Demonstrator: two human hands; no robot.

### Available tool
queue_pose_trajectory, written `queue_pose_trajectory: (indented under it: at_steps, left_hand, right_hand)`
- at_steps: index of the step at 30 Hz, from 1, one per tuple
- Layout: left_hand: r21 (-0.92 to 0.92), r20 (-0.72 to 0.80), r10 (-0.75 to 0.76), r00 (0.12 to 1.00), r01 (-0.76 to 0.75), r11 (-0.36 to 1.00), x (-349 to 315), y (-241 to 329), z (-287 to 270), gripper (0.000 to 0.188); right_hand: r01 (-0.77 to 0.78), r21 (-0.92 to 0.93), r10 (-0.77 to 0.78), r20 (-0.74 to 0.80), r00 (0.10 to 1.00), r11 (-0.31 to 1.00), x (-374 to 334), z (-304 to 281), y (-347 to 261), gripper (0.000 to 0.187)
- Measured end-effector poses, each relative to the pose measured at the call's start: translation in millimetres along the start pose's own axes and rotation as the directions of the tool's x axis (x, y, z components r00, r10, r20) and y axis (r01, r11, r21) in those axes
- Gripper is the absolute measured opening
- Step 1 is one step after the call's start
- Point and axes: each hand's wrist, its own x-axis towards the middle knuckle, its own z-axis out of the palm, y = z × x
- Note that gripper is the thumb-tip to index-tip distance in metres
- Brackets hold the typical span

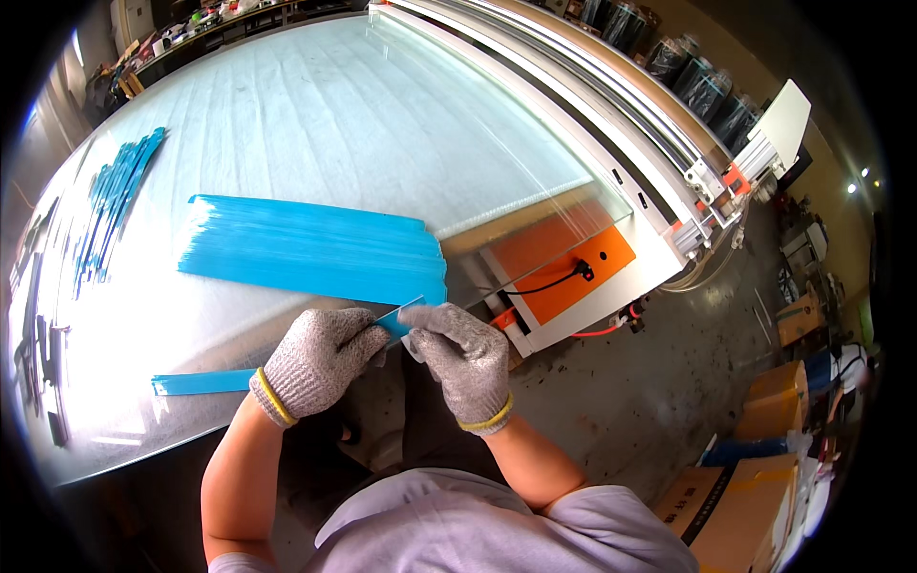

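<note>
My left hand (315, 358), in a grey knitted glove with a yellow cuff edge, is closed round a narrow blue strip (202, 383). One end of the strip reaches out to the left over the table edge area. Its other end, with a clear-looking edge, shows between my hands. There my right hand (465, 355), gloved alike, pinches at the strip's end, thumb and fingers together; the fingertips partly hide the contact. Just beyond my hands, a wide bundle of blue strips (315, 246) lies side by side on the glass-topped table (287, 115).
More blue strips (117, 201) lie loosely at the left, near dark thin strips (40, 325). At the right stands a white machine frame with rails (592, 124), an orange panel (564, 272) and a black cable. Cardboard boxes (740, 506) rest on the floor at lower right.
</note>
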Motion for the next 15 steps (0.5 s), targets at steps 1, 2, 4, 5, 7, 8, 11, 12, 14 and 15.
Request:
queue_pose_trajectory:
  at_steps: [1, 2, 4, 5, 7, 8, 11, 12, 14, 15]
  left_hand:
    - [0.008, 0.001, 0.009, 1.000, -0.009, 1.000, -1, -1, 0, 0.028]
    - [0.018, 0.015, -0.011, 1.000, 0.011, 1.000, -1, 0, 0, 0.028]
    - [0.040, 0.044, -0.051, 0.998, 0.049, 0.998, -3, 3, -3, 0.027]
    - [0.034, 0.037, -0.035, 0.999, 0.034, 0.999, -3, 3, -3, 0.027]
    - [0.024, 0.022, -0.004, 1.000, 0.003, 1.000, -5, 1, -2, 0.027]
    - [0.024, 0.018, -0.002, 1.000, 0.001, 1.000, -5, 1, -1, 0.026]
    - [0.013, 0.003, 0.006, 1.000, -0.006, 1.000, -6, 1, -1, 0.025]
    - [0.003, -0.005, 0.010, 1.000, -0.010, 1.000, -6, 2, -1, 0.025]
    - [-0.014, -0.005, -0.007, 1.000, 0.007, 1.000, -5, 2, -2, 0.026]
    - [-0.021, 0.003, -0.029, 1.000, 0.029, 0.999, -5, 3, -3, 0.026]
  right_hand:
    - [-0.035, -0.012, 0.034, -0.055, 0.998, 0.999, 0, 6, -6, 0.040]
    - [-0.069, -0.011, 0.068, -0.057, 0.996, 0.998, 1, 7, -10, 0.045]
    - [-0.139, 0.002, 0.139, -0.007, 0.990, 0.990, 2, 6, -17, 0.053]
    - [-0.173, 0.012, 0.172, 0.046, 0.984, 0.985, 2, 4, -21, 0.056]
    - [-0.290, 0.021, 0.287, 0.098, 0.953, 0.957, 3, 1, -29, 0.049]
    - [-0.346, 0.023, 0.341, 0.123, 0.932, 0.938, 3, 0, -31, 0.046]
    - [-0.365, 0.212, 0.336, 0.159, 0.928, 0.907, 2, -1, -31, 0.038]
    - [-0.347, 0.259, 0.309, 0.175, 0.935, 0.902, 1, -3, -27, 0.038]
    - [-0.312, 0.351, 0.254, 0.203, 0.946, 0.883, -1, -8, -16, 0.038]
    - [-0.327, 0.401, 0.268, 0.196, 0.943, 0.856, -2, -8, -19, 0.036]
